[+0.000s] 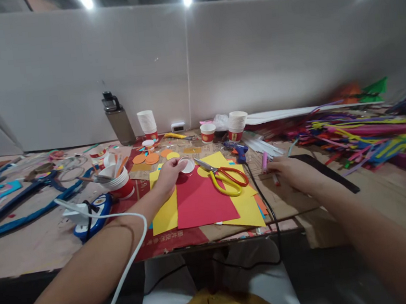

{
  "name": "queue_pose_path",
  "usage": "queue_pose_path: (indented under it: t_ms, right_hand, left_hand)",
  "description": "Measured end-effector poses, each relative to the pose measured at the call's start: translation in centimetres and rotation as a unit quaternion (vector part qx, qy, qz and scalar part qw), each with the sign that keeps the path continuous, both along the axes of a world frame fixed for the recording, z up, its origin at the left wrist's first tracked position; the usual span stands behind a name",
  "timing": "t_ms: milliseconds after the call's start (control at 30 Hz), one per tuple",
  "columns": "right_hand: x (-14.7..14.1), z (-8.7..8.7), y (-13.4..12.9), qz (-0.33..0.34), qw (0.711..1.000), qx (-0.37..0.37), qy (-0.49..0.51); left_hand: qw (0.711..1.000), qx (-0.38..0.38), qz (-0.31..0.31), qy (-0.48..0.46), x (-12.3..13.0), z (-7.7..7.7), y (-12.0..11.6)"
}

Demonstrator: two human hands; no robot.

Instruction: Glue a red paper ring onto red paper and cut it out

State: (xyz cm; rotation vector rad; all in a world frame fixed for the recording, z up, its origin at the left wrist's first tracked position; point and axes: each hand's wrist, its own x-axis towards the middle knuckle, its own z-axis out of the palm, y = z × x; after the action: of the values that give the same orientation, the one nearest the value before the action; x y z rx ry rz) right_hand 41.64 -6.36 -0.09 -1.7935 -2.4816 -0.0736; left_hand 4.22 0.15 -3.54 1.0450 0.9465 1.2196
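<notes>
My left hand (170, 175) is closed, its thumb and fingers at the edge of a small round whitish lid (187, 165). The lid lies over the top of a red paper sheet (204, 202), which rests on yellow sheets (166, 214). Scissors (232, 180) with one yellow and one red handle lie across the sheets, beside the lid. Off to the right, my right hand (285, 170) has its fingers closed at a pink marker (264, 162). Another small reddish-white piece (276, 179) shows below those fingers.
A glue gun (240, 153) trails a black cord over the table edge. Paper cups (237, 122) stand at the back, near a bottle (118, 120). Orange discs (152, 158) lie behind the sheets. Colourful pipe cleaners (363, 130) pile up right. A white cable (140, 245) crosses my left forearm.
</notes>
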Motion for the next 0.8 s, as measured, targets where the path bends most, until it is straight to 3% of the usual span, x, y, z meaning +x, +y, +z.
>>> queue_pose_path:
  t_ms: [200, 333, 433, 533, 667, 800]
  right_hand:
    - [1.8, 0.3, 0.7, 0.126, 0.991, 0.023, 0.030]
    - [1.7, 0.8, 0.5, 0.100, 0.984, 0.147, 0.012]
    - [-1.1, 1.6, 0.1, 0.086, 0.957, 0.269, 0.073]
    - [-6.1, 2.7, -0.4, 0.112, 0.901, 0.357, 0.219]
    - [-13.3, 4.3, -0.3, 0.119, 0.843, 0.290, 0.437]
    - [-18.2, 4.9, 0.7, 0.156, 0.814, 0.153, 0.538]
  left_hand:
    - [1.000, 0.003, 0.017, 0.000, -0.1, 0.0, 0.4]
    - [1.000, 0.015, 0.016, -0.010, 0.0, -0.1, 0.6]
    - [0.999, 0.025, 0.015, -0.019, -0.1, -0.1, 0.8]
    - [0.999, 0.031, 0.015, -0.031, -0.2, 0.1, 1.0]
    - [0.998, 0.035, 0.019, -0.050, 0.0, 0.4, 0.9]
    - [0.998, 0.008, 0.007, -0.067, 0.3, 0.9, 0.4]
